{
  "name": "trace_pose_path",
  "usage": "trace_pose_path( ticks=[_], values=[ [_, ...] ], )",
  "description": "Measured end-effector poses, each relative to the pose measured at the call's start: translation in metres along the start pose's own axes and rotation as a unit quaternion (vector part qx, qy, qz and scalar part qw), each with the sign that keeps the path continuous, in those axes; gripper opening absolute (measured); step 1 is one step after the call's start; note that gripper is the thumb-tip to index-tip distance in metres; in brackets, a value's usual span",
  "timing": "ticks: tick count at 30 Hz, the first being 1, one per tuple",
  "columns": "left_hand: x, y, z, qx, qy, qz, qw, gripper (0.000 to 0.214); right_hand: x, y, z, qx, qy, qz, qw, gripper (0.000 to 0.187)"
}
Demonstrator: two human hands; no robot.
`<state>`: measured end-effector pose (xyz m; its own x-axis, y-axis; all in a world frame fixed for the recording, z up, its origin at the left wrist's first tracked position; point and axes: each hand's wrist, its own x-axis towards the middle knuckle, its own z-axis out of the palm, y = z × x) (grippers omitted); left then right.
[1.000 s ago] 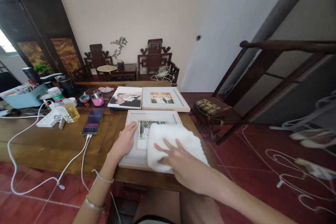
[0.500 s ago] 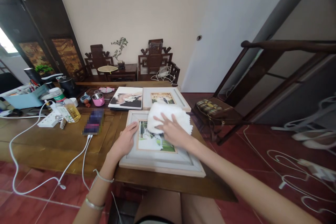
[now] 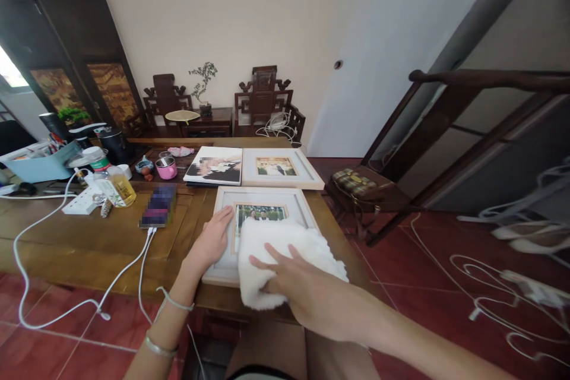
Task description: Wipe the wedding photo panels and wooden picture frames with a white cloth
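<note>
**Grip, right hand** point(image 3: 307, 294): spread flat, with the fingers splayed and curled round nothing. The palm presses down on a white fluffy cloth point(image 3: 289, 243). Whether the thumb tucks under the cloth's near edge cannot be told.

**Grip, left hand** point(image 3: 212, 240): also flat and unclenched, fingers together. It lies on the left border of a pale wooden picture frame with a colour photograph under glass point(image 3: 267, 195). It holds nothing and only pins the frame down.

**Location of item:** the frame lies face up at the near edge of the brown wooden surface point(image 3: 80, 243). The cloth hides the frame's near right part and hangs a little over the surface's edge. Only the top strip of the photograph shows.

**Step in hand, by judgement:** wiping the glass, with the cloth at the near end of the frame.

**Next move, by judgement:**
- It calls for even pressure through the palm.
- The cloth should travel back up onto the glass rather than off the edge.
- The left hand should bear down so that the frame does not slide toward the drop.

**Adjacent:**
- A second pale framed photograph point(image 3: 280, 167) and a frameless photo panel point(image 3: 214, 165) lie just beyond the frame.
- A flat dark device on a white cable point(image 3: 158, 206) lies to the left, apart from the frame.
</note>
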<state>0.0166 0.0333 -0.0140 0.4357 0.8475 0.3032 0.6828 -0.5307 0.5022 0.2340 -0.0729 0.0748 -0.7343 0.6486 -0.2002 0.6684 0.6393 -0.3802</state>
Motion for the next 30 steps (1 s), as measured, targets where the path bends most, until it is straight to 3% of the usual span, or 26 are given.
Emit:
trace_pose_path(
  ticks=[5, 13, 16, 18, 21, 24, 30],
  values=[
    [0.000, -0.001, 0.001, 0.002, -0.010, -0.001, 1.000, 0.056, 0.002, 0.005, 0.003, 0.001, 0.028, 0.002, 1.000, 0.065],
    [0.001, 0.012, -0.011, -0.035, 0.013, 0.033, 0.999, 0.044, 0.065, 0.064, -0.002, -0.121, 0.125, 0.071, 0.982, 0.070],
    [0.000, 0.019, -0.016, -0.058, 0.034, 0.034, 0.997, 0.046, 0.093, 0.063, -0.006, -0.160, 0.127, 0.096, 0.974, 0.070],
    [-0.001, 0.021, -0.017, -0.066, 0.043, 0.025, 0.997, 0.047, 0.102, 0.053, -0.005, -0.172, 0.117, 0.066, 0.976, 0.067],
    [-0.002, 0.022, -0.018, -0.080, 0.057, 0.016, 0.995, 0.048, 0.096, 0.032, 0.002, -0.167, 0.086, -0.005, 0.982, 0.061],
    [-0.002, 0.022, -0.018, -0.082, 0.062, 0.012, 0.995, 0.047, 0.072, 0.018, 0.006, -0.133, 0.036, -0.051, 0.989, 0.060],
    [0.000, 0.019, -0.017, -0.021, 0.033, -0.004, 0.999, 0.044, 0.022, 0.022, -0.010, -0.055, -0.001, -0.037, 0.998, 0.059]
  ],
)
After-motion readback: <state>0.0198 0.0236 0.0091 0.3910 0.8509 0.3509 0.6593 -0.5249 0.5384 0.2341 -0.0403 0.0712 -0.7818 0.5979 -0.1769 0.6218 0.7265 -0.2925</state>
